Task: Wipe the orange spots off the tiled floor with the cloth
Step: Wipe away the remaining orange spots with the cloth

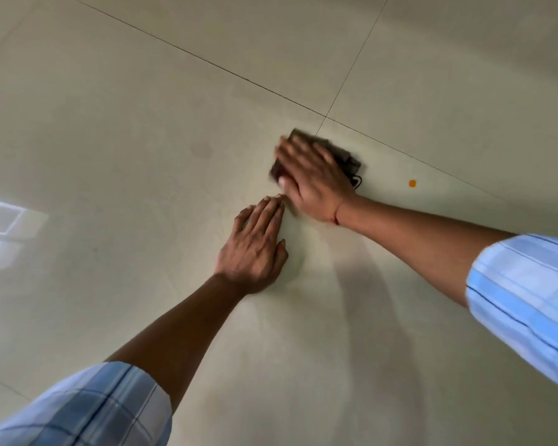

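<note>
A dark brown cloth (345,156) lies flat on the pale tiled floor (142,123), near a crossing of grout lines. My right hand (313,178) presses down on it with straight, spread fingers; the hand looks blurred. One small round orange spot (412,183) sits on the tile to the right of the cloth, a short way clear of it. My left hand (255,246) rests flat on the floor just below and left of the cloth, fingers straight and together, holding nothing.
Dark grout lines (239,75) cross just above the cloth. A faint darker smudge (202,149) marks the tile to the left. A bright window reflection (4,226) shines at the left edge. Both my sleeves are blue check.
</note>
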`<state>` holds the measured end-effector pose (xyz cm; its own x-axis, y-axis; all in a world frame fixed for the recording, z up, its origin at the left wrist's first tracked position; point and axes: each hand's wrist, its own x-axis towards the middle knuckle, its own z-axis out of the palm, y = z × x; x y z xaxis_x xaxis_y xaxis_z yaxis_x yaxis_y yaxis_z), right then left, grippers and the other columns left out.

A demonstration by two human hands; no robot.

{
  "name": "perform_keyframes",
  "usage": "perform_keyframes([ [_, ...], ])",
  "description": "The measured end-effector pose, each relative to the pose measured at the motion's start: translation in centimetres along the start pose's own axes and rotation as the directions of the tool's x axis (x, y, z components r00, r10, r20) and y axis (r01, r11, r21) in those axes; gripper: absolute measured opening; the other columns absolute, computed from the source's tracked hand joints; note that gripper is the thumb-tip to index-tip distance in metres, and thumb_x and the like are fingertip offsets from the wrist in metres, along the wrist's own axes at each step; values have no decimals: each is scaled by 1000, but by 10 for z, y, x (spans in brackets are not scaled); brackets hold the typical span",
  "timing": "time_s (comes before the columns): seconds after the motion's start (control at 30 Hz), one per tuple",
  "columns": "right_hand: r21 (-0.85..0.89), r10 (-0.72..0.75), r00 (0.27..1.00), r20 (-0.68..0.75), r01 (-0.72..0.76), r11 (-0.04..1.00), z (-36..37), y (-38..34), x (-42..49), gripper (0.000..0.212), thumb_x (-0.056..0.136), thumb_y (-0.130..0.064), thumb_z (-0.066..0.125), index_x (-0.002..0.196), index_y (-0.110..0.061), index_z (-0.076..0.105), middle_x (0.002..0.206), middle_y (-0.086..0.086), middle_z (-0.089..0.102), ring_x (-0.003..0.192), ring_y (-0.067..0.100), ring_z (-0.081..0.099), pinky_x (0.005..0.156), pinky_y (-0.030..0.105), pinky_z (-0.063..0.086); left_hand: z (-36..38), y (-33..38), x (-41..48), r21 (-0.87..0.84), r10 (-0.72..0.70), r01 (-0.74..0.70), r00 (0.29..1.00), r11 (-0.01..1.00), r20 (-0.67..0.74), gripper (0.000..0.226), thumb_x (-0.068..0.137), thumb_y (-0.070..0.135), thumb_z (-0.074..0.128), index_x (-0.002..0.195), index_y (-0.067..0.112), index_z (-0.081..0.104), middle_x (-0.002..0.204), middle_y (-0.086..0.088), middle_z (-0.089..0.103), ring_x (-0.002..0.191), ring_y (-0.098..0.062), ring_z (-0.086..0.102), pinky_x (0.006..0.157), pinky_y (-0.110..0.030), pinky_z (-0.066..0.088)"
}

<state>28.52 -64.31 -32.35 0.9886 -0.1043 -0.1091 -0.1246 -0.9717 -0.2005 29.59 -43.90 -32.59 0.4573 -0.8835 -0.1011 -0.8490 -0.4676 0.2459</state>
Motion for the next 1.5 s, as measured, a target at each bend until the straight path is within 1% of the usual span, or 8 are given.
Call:
perform_keyframes([
  [0.07,-52,-153,987,50,156,986,-1,14,-9,64,95,-47,23,150,-17,35,160,4,27,148,21,21,117,44,16,-2,0,1,-6,-3,3,1000,1000,-8,64,94,37,32,147,1,31,155,-17,30,145,-28,24,117,-45,21],
  [0.2,46,384,918,-95,-382,923,-13,38,13,66,93,-45,23,150,-15,33,161,8,25,149,24,17,118,44,15,-2,0,-1,-22,-4,4,1000,1000,-15,65,94,36,29,148,2,28,157,-15,26,146,-26,21,118,-44,18],
  [0.37,-47,-37,999,27,38,998,-6,44,-43,66,94,-49,24,150,-16,35,160,6,28,148,23,23,118,47,20,-1,-1,0,17,12,-12,1000,1000,0,65,95,38,28,150,3,23,158,-14,22,147,-26,18,118,-43,15],
  [0.57,69,593,789,-159,-591,804,-10,85,-85,74,90,-50,20,150,-9,35,158,15,29,148,30,20,118,48,18,3,-3,3,42,137,-137,990,990,19,58,101,36,23,152,8,22,160,-10,17,148,-25,14,119,-44,11],
  [0.9,104,644,753,-134,-635,765,-2,69,-108,72,90,-48,20,153,-12,29,162,10,21,150,24,13,119,44,12,3,-3,10,76,280,-283,959,956,51,55,102,35,21,152,10,24,159,-7,22,147,-22,18,119,-39,12],
  [1.07,9,337,936,-103,-338,941,16,26,-222,62,96,-44,29,151,-14,34,159,7,29,148,23,22,116,45,23,1,-1,9,105,248,-254,966,961,67,56,103,36,19,153,11,21,160,-6,18,148,-22,16,119,-38,10],
  [1.27,97,634,752,-179,-628,772,15,21,-205,68,91,-45,27,149,-12,37,158,11,31,147,26,24,117,46,20,2,5,7,121,210,-220,974,968,85,59,101,40,15,153,12,21,160,-5,17,148,-22,16,120,-39,11],
  [1.5,33,427,901,-78,-426,904,28,-5,-296,64,93,-44,35,150,-16,36,159,5,30,148,22,24,115,47,24,0,16,7,120,167,-177,982,977,89,63,100,43,14,150,9,28,159,-9,23,147,-26,20,119,-43,16],
])
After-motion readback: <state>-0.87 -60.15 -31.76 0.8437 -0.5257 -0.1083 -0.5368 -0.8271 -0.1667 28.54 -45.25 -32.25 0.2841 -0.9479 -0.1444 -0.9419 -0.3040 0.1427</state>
